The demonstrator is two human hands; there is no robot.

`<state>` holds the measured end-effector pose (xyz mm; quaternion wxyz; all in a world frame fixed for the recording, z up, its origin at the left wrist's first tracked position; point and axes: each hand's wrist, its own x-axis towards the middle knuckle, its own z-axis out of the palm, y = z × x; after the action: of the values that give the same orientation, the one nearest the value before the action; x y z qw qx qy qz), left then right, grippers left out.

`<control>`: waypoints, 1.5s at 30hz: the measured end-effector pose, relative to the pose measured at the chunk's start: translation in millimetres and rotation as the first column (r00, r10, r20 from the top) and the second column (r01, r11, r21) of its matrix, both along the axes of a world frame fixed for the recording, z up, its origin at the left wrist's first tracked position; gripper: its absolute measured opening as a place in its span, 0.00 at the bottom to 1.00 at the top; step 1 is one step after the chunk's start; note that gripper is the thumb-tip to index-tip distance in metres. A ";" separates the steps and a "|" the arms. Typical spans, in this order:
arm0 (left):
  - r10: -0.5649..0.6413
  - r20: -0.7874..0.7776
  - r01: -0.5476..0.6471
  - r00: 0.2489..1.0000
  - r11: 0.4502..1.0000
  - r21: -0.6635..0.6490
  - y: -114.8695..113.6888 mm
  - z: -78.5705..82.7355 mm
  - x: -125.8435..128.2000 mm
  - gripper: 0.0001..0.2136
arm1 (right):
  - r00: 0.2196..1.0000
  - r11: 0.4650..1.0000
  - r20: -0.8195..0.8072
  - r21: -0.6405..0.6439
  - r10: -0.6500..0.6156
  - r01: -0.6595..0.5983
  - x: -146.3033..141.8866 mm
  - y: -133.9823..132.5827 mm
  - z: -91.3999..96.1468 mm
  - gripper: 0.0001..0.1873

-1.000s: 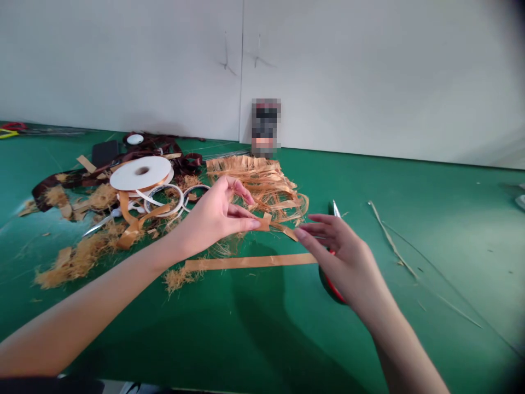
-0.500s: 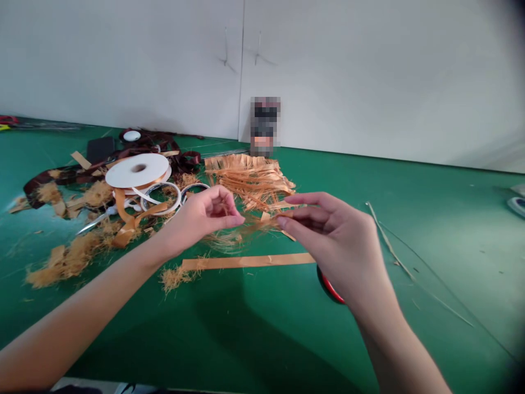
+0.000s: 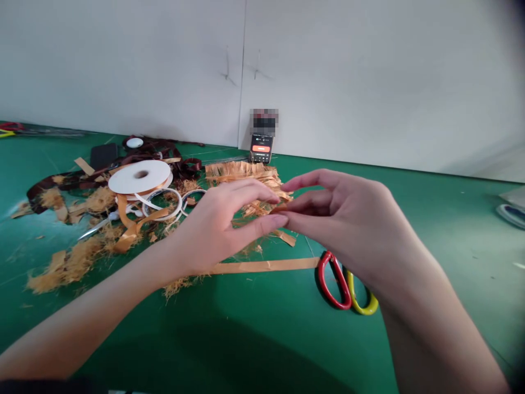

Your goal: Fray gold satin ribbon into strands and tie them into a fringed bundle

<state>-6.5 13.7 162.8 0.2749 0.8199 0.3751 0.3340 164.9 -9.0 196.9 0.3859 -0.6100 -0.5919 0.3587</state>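
Observation:
My right hand (image 3: pixel 342 210) pinches a small tan ribbon piece (image 3: pixel 279 208) between thumb and fingers, most of it hidden by the fingertips. Against those fingertips sits my left hand (image 3: pixel 235 219), its thumb and fingers closing on the same ribbon piece. Beneath the hands, a flat strip of tan ribbon (image 3: pixel 266 266) lies across the green table. Its right end meets the red and yellow handles of a pair of scissors (image 3: pixel 334 282), whose blades are hidden. Behind the hands lies a pile of fringed ribbon pieces (image 3: pixel 241 171).
To the left are a white ribbon spool (image 3: pixel 140 176), white tape rings (image 3: pixel 179 205), clumps of tan frayed fibre (image 3: pixel 69 262) and dark brown ribbon (image 3: pixel 45 183). A phone (image 3: pixel 261 148) leans on the white wall panel (image 3: pixel 369 82). Another roll (image 3: pixel 511 216) stands at the far right.
My left hand has moved right to meet my right hand. The long loose fibres between them no longer show. More of the scissors' handles is visible, and the view has tilted slightly.

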 end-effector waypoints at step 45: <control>-0.136 0.482 0.406 0.865 0.754 -0.516 21.4 -23.1 -8.2 0.12 | 0.974 0.984 -0.222 0.180 0.056 -0.015 3.4 27.4 2.8 0.10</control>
<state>-14.7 35.0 139.7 0.6403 0.6454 0.2677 0.3190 168.3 18.4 199.7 0.4967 -0.5180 -0.5845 0.3786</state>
